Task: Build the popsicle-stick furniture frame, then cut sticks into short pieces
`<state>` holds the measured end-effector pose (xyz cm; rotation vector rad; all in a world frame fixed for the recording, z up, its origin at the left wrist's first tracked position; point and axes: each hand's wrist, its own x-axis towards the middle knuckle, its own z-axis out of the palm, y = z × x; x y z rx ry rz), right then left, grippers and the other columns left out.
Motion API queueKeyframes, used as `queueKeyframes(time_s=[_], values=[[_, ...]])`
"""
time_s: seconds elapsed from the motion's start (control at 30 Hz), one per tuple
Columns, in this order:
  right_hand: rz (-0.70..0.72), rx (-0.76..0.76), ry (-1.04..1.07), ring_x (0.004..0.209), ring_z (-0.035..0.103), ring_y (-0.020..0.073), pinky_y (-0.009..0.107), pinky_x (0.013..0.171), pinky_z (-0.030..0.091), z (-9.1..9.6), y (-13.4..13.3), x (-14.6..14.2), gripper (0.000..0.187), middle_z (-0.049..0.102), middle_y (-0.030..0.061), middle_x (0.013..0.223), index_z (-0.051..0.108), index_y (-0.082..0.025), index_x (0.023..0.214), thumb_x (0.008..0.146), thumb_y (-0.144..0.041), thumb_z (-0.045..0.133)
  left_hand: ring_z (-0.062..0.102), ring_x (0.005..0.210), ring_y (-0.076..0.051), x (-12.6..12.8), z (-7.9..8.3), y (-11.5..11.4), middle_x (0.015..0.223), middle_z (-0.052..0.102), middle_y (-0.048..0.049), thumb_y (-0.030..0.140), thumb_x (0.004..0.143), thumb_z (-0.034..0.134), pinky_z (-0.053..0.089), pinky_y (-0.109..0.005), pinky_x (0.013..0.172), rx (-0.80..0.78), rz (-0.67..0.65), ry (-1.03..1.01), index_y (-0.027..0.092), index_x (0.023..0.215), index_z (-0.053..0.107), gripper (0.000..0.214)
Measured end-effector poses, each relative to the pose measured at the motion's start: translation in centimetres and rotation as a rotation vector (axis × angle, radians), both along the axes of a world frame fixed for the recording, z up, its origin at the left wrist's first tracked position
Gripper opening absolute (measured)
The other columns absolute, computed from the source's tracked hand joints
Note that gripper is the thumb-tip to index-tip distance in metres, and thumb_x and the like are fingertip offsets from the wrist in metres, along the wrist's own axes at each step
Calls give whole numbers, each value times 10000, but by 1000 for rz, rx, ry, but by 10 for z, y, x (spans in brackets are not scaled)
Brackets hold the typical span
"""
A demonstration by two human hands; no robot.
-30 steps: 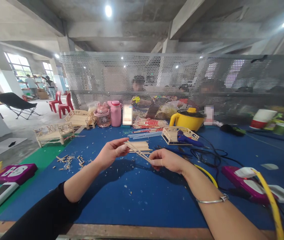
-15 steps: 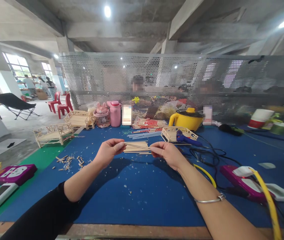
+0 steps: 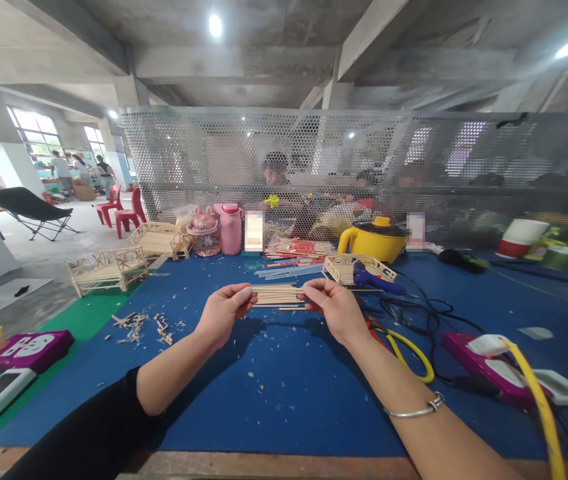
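My left hand point(image 3: 228, 312) is closed in a pinch at the left ends of thin wooden sticks point(image 3: 277, 296). At their right ends my right hand point(image 3: 333, 308) pinches too, thumb and fingers together. The sticks lie side by side, level between both hands, over the blue mat. How many are gripped and how many rest on the mat behind, I cannot tell. Just beyond my right hand, a small wooden-stick frame point(image 3: 334, 270) stands with a blue glue gun point(image 3: 379, 281) leaning across it. Yellow-handled pliers point(image 3: 421, 360) lie partly hidden beside my right forearm.
Cut stick scraps point(image 3: 137, 327) lie at left. Two wooden bridge-like models point(image 3: 109, 268) stand at the back left. A yellow pot point(image 3: 379, 240), a pink bottle point(image 3: 231, 230) and bagged sticks point(image 3: 299, 249) line a perforated screen point(image 3: 214, 147). Black cables and a purple power strip point(image 3: 479, 360) occupy the right.
Both hands have shifted slightly, the right one a little to the right. The stick held slanting across the others no longer stands out. More of the yellow-handled pliers shows now.
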<state>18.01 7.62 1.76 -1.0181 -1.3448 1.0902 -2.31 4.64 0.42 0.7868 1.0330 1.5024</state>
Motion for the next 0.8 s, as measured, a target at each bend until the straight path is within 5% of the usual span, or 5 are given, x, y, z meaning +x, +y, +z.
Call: queueKeyframes(time_s=[0.17, 0.43, 0.63, 0.8], values=[[-17, 54, 28, 678, 631, 150, 228, 561, 499, 0, -1, -1, 319, 651, 22, 664, 587, -167, 743, 606, -427, 712, 629, 624, -64, 1, 0, -1, 695, 670, -29, 167, 707, 686, 505, -131, 585, -7, -12, -33, 119, 840, 609, 161], [-38, -20, 139, 578, 606, 126, 226, 540, 472, 2, 9, 10, 363, 622, -15, 576, 561, -175, 694, 496, -388, 778, 662, 755, -119, 1, 9, -12, 856, 698, -91, 250, 803, 587, 510, -141, 556, 7, -292, -88, 125, 907, 632, 169], [-24, -18, 136, 582, 607, 119, 228, 565, 477, 4, 4, 7, 358, 634, -8, 593, 570, -168, 687, 491, -382, 780, 652, 695, -90, -1, 4, -8, 764, 693, -63, 148, 790, 589, 495, -121, 546, 5, -222, -72, 123, 881, 626, 101], [-45, 133, 10, 585, 608, 131, 249, 579, 485, 4, 5, 12, 291, 635, 3, 588, 588, -164, 710, 585, -384, 732, 649, 752, -129, -8, -4, 1, 860, 692, -92, 257, 743, 646, 507, -202, 635, 19, -244, 170, 120, 913, 626, 219]])
